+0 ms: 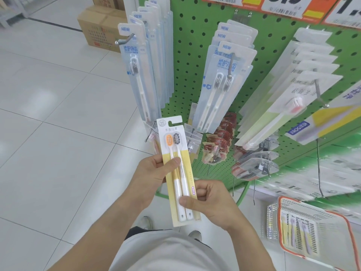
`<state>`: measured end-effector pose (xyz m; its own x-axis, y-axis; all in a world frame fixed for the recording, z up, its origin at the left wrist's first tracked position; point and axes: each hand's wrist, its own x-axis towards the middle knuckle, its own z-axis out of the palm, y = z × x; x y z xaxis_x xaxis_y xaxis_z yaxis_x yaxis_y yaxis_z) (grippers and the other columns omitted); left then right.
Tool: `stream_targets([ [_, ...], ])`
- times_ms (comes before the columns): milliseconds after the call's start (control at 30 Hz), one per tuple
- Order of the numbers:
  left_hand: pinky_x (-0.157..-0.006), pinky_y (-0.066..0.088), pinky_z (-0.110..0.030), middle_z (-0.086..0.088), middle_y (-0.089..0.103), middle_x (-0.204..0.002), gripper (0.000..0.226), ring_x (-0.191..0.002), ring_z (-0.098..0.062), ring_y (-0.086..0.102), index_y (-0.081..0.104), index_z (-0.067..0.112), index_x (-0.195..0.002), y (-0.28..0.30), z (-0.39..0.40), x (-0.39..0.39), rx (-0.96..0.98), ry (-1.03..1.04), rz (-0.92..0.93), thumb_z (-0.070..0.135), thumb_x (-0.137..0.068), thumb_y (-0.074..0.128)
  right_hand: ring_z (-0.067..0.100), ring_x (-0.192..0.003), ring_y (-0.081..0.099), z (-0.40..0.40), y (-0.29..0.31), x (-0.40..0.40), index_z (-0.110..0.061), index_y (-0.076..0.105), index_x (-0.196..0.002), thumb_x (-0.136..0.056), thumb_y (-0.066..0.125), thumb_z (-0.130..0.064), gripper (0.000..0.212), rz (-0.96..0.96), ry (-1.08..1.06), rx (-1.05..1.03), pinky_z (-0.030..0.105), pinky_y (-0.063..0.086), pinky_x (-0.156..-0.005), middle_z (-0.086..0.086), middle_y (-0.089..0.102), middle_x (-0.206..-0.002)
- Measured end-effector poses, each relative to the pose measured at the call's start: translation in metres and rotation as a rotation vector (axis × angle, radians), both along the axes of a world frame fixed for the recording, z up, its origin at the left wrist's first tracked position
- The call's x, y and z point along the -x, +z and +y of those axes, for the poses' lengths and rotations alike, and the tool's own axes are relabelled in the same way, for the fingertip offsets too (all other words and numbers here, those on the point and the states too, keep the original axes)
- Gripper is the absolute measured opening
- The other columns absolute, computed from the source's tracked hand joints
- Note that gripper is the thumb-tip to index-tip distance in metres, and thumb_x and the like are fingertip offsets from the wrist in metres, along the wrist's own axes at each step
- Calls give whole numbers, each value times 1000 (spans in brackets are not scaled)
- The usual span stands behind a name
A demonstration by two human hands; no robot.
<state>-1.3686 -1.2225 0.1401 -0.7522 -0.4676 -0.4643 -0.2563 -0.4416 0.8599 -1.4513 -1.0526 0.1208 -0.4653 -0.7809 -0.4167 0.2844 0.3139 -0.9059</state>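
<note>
Grey shirt point(168, 251) at bottom centre, both forearms reaching up-frame. Right hand point(211, 202) pinches the lower right edge of the toothbrush twin-pack point(181, 179), thumb on the front, fingers curled behind. Left hand point(154, 173) grips its left edge mid-height, thumb across the front. Pack near upright at centre frame, before the green pegboard point(195, 55); blue toothbrush packs point(220, 85) hang above.

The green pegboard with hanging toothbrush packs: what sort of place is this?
Most likely a supermarket aisle. Toothbrush packs hang on the green pegboard, big price tags line its top, a shopping basket sits lower right. Left hand and right hand grip a yellow toothbrush pack.
</note>
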Motion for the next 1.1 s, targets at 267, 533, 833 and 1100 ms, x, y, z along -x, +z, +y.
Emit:
stream_targets([
  [267, -79, 63, -33, -16, 78, -99, 18, -86, -28, 75, 75, 2, -107, -1, 6, 0, -3, 64, -22, 8, -91, 69, 30, -83, 73, 9, 9, 8, -9, 74, -108, -70, 89, -5, 42, -107, 124, -72, 37, 61, -73, 19, 77, -96],
  [533, -78, 63, -34, -16, 78, -99, 19, -84, -27, 74, 74, 2, -108, -1, 6, -1, -24, 113, -37, 10, -92, 69, 26, -74, 71, 13, 16, 3, -7, 75, -104, -73, 86, 0, 33, -112, 113, -52, 30, 59, -58, 18, 77, -90],
  [833, -78, 62, -36, -18, 77, -101, 20, -83, -28, 73, 74, 1, -108, -5, 3, -7, -54, 152, -81, 13, -93, 68, 30, -75, 74, 12, 26, -6, -15, 78, -98, -100, 58, -36, 29, -204, 74, 18, 34, 61, -63, 20, 77, -93],
  [1100, -83, 61, -40, -18, 77, -101, 20, -86, -30, 74, 73, 2, -110, -1, 5, -12, 11, 98, -37, 11, -93, 67, 29, -73, 71, 14, 18, -8, 2, 72, -101, -97, 57, -31, 37, -148, 83, -41, 41, 63, -70, 24, 75, -93],
])
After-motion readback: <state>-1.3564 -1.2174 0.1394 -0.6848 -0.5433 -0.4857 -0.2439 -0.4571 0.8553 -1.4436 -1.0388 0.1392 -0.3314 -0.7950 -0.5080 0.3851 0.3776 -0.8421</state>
